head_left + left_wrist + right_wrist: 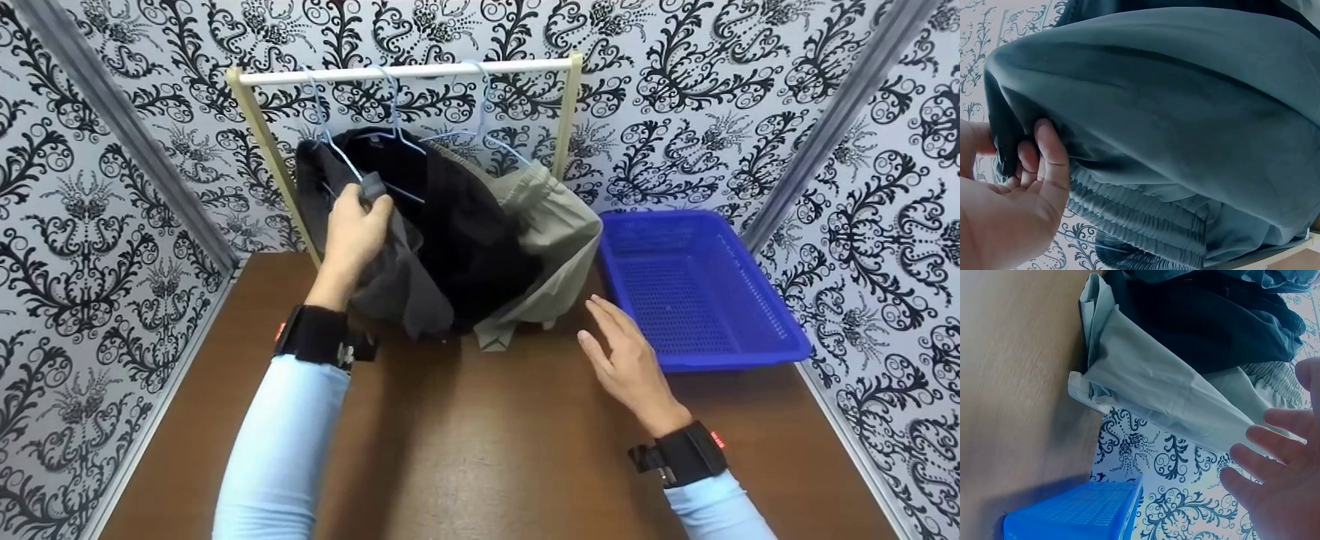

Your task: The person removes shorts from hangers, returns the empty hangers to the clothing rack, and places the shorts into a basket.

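Observation:
Dark grey shorts (401, 274) with a gathered waistband hang at the left of a small clothes rack (420, 72). My left hand (358, 229) pinches their upper edge beside the light blue hanger (345, 159); in the left wrist view, thumb and fingers close round a fold of the cloth (1168, 118). Behind them hangs a black garment (480, 232), then pale khaki shorts (566, 236) at the right, each on a blue hanger. My right hand (626, 367) is held with fingers extended, holding nothing, between the khaki shorts and a blue basket (667, 300).
The basket stands on the brown tabletop (480, 442) right of the rack, near the back wall. Patterned black-and-white panels (712, 90) enclose the back and sides, with grey metal posts at the corners. Hems of the hanging clothes reach close to the tabletop.

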Demonstrator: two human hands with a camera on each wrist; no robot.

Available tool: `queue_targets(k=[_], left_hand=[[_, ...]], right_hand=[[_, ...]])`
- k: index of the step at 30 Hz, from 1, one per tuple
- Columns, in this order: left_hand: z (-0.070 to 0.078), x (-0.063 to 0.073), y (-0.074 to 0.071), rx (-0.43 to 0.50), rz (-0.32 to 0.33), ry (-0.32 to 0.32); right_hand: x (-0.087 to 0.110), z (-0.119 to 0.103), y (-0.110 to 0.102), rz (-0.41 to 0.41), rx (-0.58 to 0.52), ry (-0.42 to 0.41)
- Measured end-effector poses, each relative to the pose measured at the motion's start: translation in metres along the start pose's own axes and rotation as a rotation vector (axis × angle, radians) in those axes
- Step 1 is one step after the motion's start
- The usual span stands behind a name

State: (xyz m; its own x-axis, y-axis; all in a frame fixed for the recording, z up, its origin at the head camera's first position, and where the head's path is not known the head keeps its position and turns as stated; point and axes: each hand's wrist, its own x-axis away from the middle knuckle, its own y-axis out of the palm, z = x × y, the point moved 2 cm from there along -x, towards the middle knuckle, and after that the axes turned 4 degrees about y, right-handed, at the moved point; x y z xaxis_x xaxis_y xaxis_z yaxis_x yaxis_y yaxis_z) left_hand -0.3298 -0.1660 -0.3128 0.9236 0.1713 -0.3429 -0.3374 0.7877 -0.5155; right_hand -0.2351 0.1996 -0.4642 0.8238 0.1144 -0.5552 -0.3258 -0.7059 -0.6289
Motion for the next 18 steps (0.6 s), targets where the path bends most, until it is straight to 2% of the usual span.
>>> queue_targets(k=[5, 9, 14, 18], left_hand=[[0.004, 0.003, -0.004, 0.057, 0.034, 0.055], [0.009, 0.007, -0.005, 0.096, 0.067, 0.106], [0.015, 0.013, -0.004, 0.123, 0.074, 0.171], [0.015, 0.019, -0.001, 0.126, 0.074, 0.197]], right_hand=[[-0.004, -0.002, 0.0, 0.0, -0.033, 0.006], [-0.008, -0.004, 0.002, 0.033, -0.033, -0.02], [-0.014, -0.006, 0.005, 0.078, -0.044, -0.053], [-0.017, -0.006, 0.009, 0.09, -0.06, -0.062]])
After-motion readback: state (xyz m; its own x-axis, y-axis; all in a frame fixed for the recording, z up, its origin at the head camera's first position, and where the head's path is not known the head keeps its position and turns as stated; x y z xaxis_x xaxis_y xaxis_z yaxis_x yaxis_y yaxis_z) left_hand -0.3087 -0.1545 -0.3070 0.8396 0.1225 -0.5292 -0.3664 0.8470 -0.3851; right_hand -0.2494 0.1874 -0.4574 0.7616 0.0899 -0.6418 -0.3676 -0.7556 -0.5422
